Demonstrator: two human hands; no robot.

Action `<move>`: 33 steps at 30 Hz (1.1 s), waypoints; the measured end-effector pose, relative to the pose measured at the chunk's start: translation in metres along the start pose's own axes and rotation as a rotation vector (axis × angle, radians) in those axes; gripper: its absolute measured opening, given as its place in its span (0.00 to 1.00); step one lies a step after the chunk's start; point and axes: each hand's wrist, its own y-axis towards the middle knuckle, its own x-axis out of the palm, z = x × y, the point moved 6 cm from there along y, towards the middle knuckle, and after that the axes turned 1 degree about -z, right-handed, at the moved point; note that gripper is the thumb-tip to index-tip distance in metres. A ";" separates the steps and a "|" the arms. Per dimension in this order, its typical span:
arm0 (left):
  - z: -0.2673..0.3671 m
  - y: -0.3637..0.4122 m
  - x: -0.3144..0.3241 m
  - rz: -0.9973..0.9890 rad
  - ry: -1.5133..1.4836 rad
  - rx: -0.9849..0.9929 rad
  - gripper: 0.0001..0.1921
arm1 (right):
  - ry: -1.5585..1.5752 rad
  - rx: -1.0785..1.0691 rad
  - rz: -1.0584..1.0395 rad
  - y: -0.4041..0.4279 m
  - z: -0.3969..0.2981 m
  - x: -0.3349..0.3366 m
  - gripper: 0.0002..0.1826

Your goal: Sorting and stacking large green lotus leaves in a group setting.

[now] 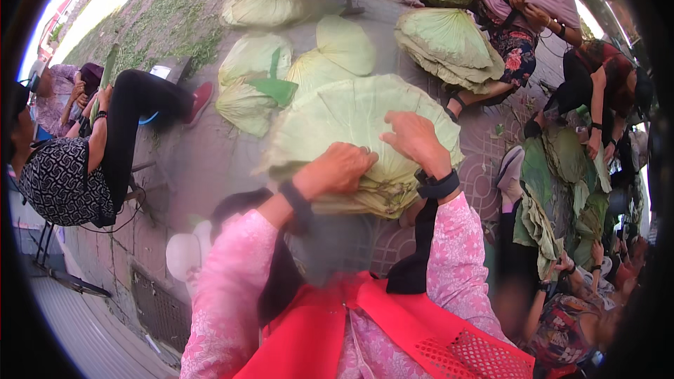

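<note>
A stack of large dried lotus leaves (337, 116) lies before me at knee height, its pale green top leaf spread like a fan. My left hand (342, 166) rests on the near part of the stack with its fingers curled; whether it pinches the leaf is hidden. To its right my right hand (413, 139) is over the top leaf, with thumb and index finger apart and nothing seen between them. The bunched, folded leaf bases (389, 197) stick out at the near edge, below both hands. Dark bands circle both wrists.
More leaf piles lie beyond, among them a folded leaf (245, 105) and a thick stack (447, 47) at the right. People sit or bend at both sides, several handling leaves. A red shoe (201, 100) is on the paving at left. Green clippings (158, 26) cover ground farther off.
</note>
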 end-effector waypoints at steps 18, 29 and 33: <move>-0.021 0.001 -0.002 -0.201 -0.185 -0.154 0.12 | 0.164 0.084 -0.489 -0.013 -0.009 -0.013 0.23; -0.016 0.001 -0.014 -0.326 -0.242 -0.155 0.19 | 0.163 -0.124 -0.566 -0.017 -0.015 0.006 0.18; -0.012 -0.005 -0.013 -0.350 -0.294 -0.173 0.26 | 0.103 -0.063 -0.641 -0.015 -0.016 0.011 0.15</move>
